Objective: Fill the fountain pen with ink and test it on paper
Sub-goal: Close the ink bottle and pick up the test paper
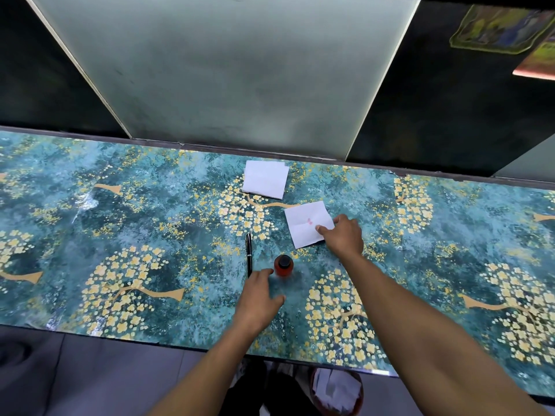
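A black fountain pen point(248, 254) lies capped on the table, pointing away from me. Just right of it stands a small red ink bottle point(283, 266) with a black cap. My left hand point(260, 298) rests flat on the table, fingers apart, with its fingertips at the pen's near end and beside the bottle. A white paper square point(304, 222) with a small red ink mark lies further right. My right hand point(345, 234) presses fingertips on that paper's right edge, holding nothing.
A small stack of white paper point(265, 179) lies near the table's far edge. The table point(120, 220) has a teal floral covering. A frosted panel point(228, 70) rises behind it. A basket with crumpled paper point(336, 388) sits on the floor under the near edge.
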A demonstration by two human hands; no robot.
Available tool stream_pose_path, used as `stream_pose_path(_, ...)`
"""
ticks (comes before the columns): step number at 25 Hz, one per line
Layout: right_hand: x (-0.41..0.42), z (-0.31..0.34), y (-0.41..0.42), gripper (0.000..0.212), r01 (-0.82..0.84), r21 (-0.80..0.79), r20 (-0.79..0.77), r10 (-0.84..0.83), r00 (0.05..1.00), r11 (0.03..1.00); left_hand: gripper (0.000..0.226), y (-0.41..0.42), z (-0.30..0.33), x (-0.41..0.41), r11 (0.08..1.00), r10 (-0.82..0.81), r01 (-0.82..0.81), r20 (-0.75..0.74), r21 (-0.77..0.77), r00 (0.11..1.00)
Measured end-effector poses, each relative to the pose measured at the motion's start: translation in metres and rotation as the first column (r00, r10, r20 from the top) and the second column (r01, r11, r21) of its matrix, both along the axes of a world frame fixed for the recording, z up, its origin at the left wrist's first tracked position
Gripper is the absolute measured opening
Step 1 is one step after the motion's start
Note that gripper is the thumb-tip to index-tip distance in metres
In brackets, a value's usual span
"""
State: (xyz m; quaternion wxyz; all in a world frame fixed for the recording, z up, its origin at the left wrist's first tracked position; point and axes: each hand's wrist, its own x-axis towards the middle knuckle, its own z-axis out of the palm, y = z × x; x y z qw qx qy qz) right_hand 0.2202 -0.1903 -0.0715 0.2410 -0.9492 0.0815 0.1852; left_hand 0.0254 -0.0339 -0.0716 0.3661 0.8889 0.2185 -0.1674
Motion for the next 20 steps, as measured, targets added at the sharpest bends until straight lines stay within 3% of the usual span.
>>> stream_pose_path(5,-0.002,-0.014,0.008,0.030,-0.013,-0.063,0.019,0.014,1.000,0.998,0.054,-0.006,-0.008,-0.001,0.992,-0.079,0.075,0.030,0.106,0.996)
stream_pose_path(7,-0.006,-0.015,0.008,0.015,0.021,0.018,0.030,-0.022,0.999,1.000,0.051,-0.007,-0.010,-0.003,0.982,-0.110,0.104,0.029,0.157,0.994)
stream_pose_path(13,-0.039,-0.005,-0.010,0.013,0.184,0.268,0.011,-0.194,0.981,0.946,0.053,-0.010,-0.010,-0.010,0.958,-0.169,0.155,0.039,0.240,0.985)
stream_pose_path(18,-0.095,0.007,-0.040,0.018,0.386,0.425,-0.009,-0.423,0.906,0.819,0.060,-0.009,-0.004,-0.026,0.947,-0.249,0.241,0.014,0.212,0.968)
stream_pose_path(20,-0.126,0.015,-0.051,0.010,0.437,0.475,-0.015,-0.490,0.872,0.763,0.064,-0.010,-0.003,-0.040,0.942,-0.285,0.277,0.016,0.190,0.958)
